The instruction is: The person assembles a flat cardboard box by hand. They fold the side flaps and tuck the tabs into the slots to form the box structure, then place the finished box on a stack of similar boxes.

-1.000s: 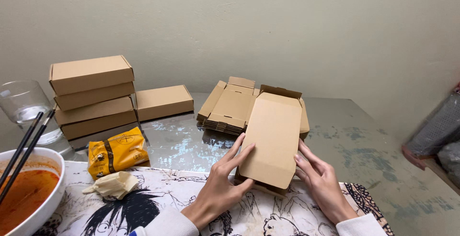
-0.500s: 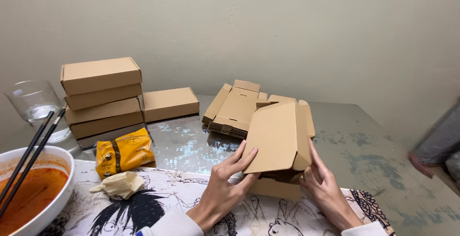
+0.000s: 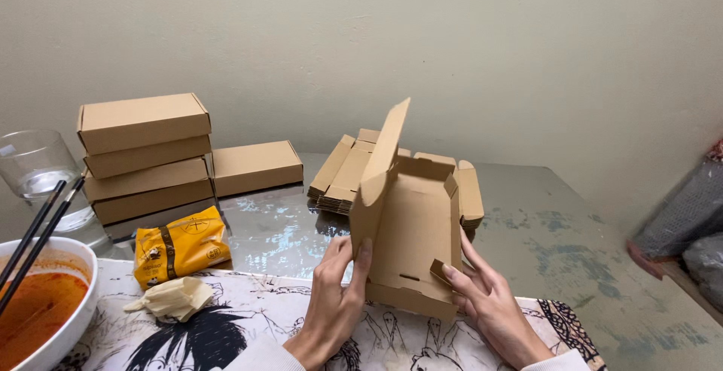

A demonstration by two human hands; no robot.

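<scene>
Near counter (image 3: 527,220) edge: left hand (image 3: 335,303) and right hand (image 3: 489,307) both grip a half-folded cardboard box (image 3: 410,228) (lid flap upright); flat blanks (image 3: 346,175) behind.

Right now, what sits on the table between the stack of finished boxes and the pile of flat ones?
In the head view, one closed cardboard box lies between the stack of folded boxes and the pile of flat blanks, beside the stack.

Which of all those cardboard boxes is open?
The box held between the left hand and right hand: its lid stands up. The stacked boxes are closed, and the pile behind is still flat.
</scene>
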